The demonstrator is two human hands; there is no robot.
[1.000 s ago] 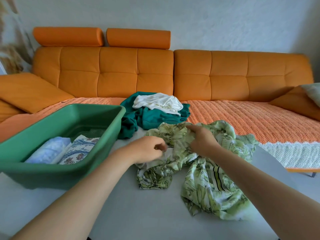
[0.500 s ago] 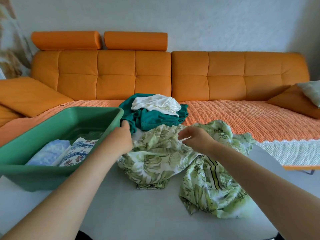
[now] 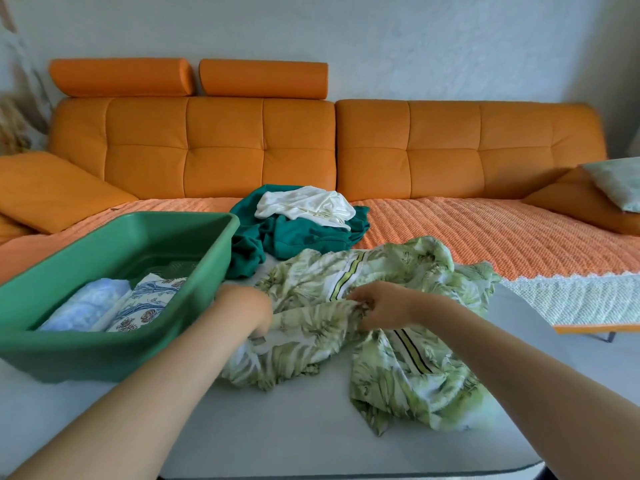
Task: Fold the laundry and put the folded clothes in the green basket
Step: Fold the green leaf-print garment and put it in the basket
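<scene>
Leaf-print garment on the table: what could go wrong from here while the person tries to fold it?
1. The leaf-print garment is bunched, and the right hand pinches it mid-cloth, so the fold may come out crooked.
2. The left hand works right beside the green basket wall; a sideways pull might shove the basket.
3. The teal garment lies close to its far edge and could be dragged along.

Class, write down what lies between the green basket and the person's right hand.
In the head view, the left hand and the crumpled leaf-print garment lie between the green basket and the right hand.
</scene>
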